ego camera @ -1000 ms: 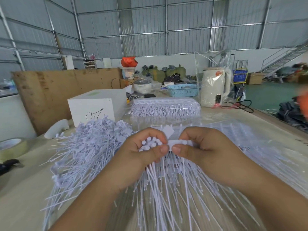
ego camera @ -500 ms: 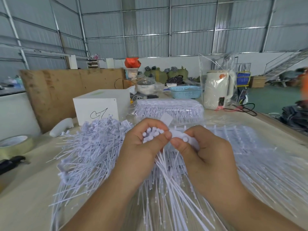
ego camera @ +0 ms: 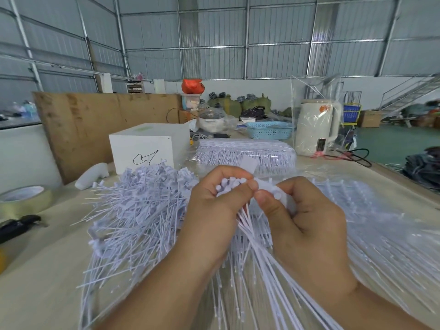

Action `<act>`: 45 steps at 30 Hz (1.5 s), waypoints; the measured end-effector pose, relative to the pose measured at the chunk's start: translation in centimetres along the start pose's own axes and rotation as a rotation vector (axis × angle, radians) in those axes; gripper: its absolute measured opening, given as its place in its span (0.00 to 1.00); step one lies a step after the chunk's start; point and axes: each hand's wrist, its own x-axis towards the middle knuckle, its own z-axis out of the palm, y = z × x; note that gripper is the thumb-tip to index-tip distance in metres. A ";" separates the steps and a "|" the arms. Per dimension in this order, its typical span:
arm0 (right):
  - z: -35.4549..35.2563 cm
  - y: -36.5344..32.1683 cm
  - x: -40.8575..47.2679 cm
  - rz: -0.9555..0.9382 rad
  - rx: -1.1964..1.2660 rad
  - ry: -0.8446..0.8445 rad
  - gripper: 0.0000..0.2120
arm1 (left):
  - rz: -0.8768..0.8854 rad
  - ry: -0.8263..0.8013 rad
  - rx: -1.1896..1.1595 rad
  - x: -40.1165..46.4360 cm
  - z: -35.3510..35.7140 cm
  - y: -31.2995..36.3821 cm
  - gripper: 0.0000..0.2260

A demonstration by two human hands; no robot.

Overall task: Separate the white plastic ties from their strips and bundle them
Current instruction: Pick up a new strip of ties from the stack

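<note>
The person stands over the tabletop (ego camera: 35, 294) with both hands raised close together above a spread of white plastic ties. The left hand (ego camera: 214, 210) has its grip clamped on a growing bundle of ties (ego camera: 229, 183), the round heads poking up between thumb and fingers and the thin tails fanning down toward the person. The right hand (ego camera: 307, 215) pinches the strip (ego camera: 269, 186), a flat white bar with heads still joined along it, held right against the bundle. To my eye this is the separating step: ties are being broken off the strip and gathered into the left fist. The next move likely calls for a short twist or snap at the joint while the left grip stays tight, or the loose tails will slip and splay.

On the left lies a heap of loose ties (ego camera: 142, 206), and more ties in rows (ego camera: 357, 210) lie to the right, seemingly under clear film.

As for containers: a clear bag of packed ties (ego camera: 245, 154) lies behind the hands. A white box (ego camera: 145, 151) with a black scribble on it stands closed, contents unseen. A blue basket (ego camera: 269, 131) sits farther back; I cannot tell what it holds. A cream kettle (ego camera: 316, 127) stands inside a clear plastic bag (ego camera: 307, 86). A tape roll (ego camera: 23, 198) rests at the left edge.
</note>
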 end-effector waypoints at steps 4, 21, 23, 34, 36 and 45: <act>-0.4 0.6 0.9 0.092 0.191 -0.203 0.11 | -0.075 0.021 -0.052 0.0 -0.5 0.2 0.07; 0.4 0.8 0.0 0.017 0.111 -0.071 0.06 | -0.018 0.238 -0.060 -0.5 1.1 0.1 0.10; 0.5 0.7 0.0 -0.017 0.066 -0.022 0.04 | -0.053 0.232 -0.085 -0.6 1.2 0.3 0.12; -0.4 1.9 1.7 -0.201 -0.126 -0.278 0.08 | -0.397 0.158 -0.171 0.4 -0.5 1.0 0.07; -1.1 1.9 2.2 -0.282 -0.214 -0.324 0.10 | -0.435 0.138 -0.158 0.6 -0.7 0.8 0.06; -3.3 1.7 3.4 -0.589 -0.534 -0.466 0.09 | -0.720 -0.157 -0.211 1.2 -2.0 1.3 0.07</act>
